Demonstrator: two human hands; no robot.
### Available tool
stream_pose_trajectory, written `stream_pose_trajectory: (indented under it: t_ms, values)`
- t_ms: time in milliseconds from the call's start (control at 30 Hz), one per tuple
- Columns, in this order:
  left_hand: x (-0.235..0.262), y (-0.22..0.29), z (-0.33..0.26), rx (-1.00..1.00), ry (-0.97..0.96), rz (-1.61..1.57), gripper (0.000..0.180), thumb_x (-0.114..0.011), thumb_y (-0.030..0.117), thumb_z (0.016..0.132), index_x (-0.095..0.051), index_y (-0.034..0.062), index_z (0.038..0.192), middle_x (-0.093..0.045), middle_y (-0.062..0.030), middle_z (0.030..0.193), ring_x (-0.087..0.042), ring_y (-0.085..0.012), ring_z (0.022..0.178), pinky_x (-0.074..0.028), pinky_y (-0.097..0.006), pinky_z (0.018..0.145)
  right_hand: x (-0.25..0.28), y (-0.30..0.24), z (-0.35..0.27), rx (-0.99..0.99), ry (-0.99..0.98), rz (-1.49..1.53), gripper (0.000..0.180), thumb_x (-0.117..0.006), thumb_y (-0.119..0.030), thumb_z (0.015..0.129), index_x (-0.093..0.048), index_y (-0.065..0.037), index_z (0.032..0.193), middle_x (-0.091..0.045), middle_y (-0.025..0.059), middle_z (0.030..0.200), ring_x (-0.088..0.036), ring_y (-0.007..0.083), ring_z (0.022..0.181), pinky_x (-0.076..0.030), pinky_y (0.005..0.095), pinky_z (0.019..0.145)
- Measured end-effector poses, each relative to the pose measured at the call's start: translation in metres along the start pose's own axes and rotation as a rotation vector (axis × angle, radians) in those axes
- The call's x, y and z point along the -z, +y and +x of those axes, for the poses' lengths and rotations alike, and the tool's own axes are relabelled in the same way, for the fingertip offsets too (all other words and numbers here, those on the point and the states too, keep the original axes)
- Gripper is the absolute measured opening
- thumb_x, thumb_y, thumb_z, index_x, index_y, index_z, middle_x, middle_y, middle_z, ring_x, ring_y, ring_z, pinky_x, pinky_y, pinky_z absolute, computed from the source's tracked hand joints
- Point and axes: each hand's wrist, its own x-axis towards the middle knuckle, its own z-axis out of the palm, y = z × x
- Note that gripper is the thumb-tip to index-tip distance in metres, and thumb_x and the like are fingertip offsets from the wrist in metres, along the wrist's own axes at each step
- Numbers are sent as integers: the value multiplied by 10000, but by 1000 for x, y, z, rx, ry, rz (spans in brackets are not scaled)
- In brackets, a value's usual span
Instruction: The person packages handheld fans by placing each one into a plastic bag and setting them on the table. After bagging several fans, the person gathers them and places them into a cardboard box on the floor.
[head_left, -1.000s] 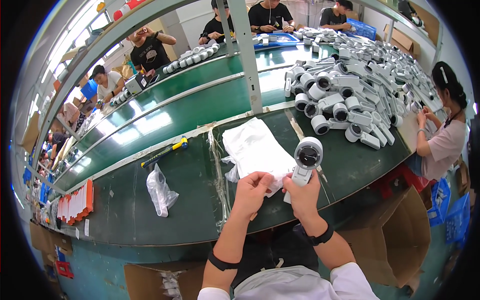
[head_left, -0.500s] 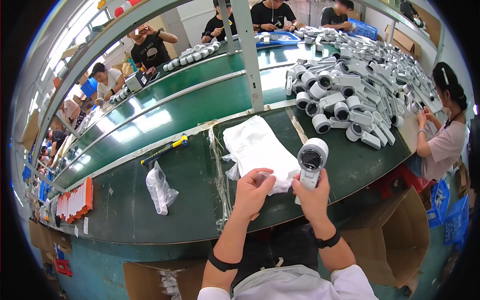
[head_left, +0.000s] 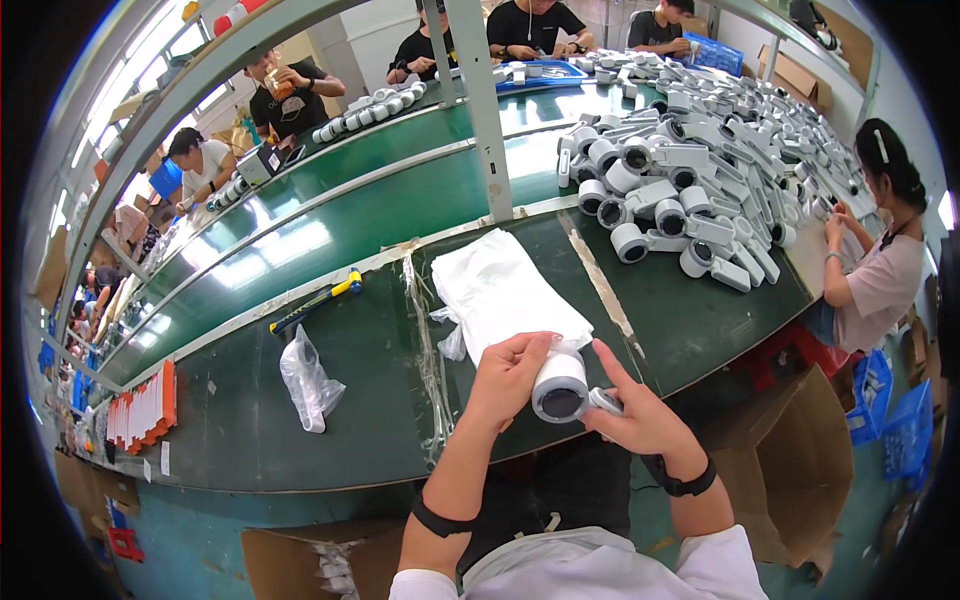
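Observation:
A white handheld fan (head_left: 562, 388), with a barrel-shaped head and a dark round face, is tilted toward me between my hands. My right hand (head_left: 645, 418) grips its short handle with the thumb below and the index finger stretched along the far side. Beside the head, my left hand (head_left: 512, 378) is closed, thumb and finger pinching the near edge of a thin plastic bag; its lower fingers are partly hidden. A stack of white plastic bags (head_left: 505, 285) lies flat on the green bench just beyond both hands.
Many more white fans (head_left: 690, 200) are heaped at the right. A crumpled clear bag (head_left: 310, 380), a yellow-black hammer (head_left: 318, 300) and orange-edged cards (head_left: 145, 410) lie leftward. A metal post (head_left: 487, 120) rises ahead. Cardboard boxes (head_left: 800, 470) stand below; co-workers sit around.
The fan has swung from upright to tilted, its head lower and nearer my left hand. My right hand has turned inward and dropped slightly. The whole view has shifted a little.

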Motion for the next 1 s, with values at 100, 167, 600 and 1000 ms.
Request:
stream_pose_trajectory:
  t_ms: [100, 167, 600, 1000]
  values:
    - [13, -6, -5, -141, 13, 169, 276, -587, 225, 984, -698, -10, 1074, -688, -56, 951, -609, -104, 814, -484, -238, 708, -1, -1, 12, 19, -62, -281, 775, -663, -145, 866, -261, -122, 1529, -646, 76, 784, -597, 124, 660, -488, 271, 661]
    - [13, 0, -9, -251, 36, 358, 274, -575, 220, 989, -696, -11, 1073, -679, -53, 975, -605, -108, 862, -481, -244, 738, -3, 4, 14, 74, 70, -362, 651, -658, -324, 880, -406, -173, 1461, -662, 211, 821, -666, 338, 730, -508, 352, 715]
    - [-15, 2, -26, -860, 276, 1004, 251, -756, 87, 783, -747, 148, 1027, -570, -58, 1045, -471, -144, 536, -441, -268, 502, -30, 8, 26, 8, 269, -121, 627, -643, -312, 887, -408, -131, 1440, -680, 229, 912, -664, 416, 840, -515, 416, 750]
    - [-16, -9, -29, -1034, 302, 1218, 337, -748, 48, 702, -733, 164, 1018, -567, -118, 1147, -635, -222, 820, -513, -281, 597, -50, 20, 41, 156, 289, -155, 747, -582, -127, 891, -172, -109, 1515, -661, 227, 945, -672, 377, 786, -505, 434, 697]
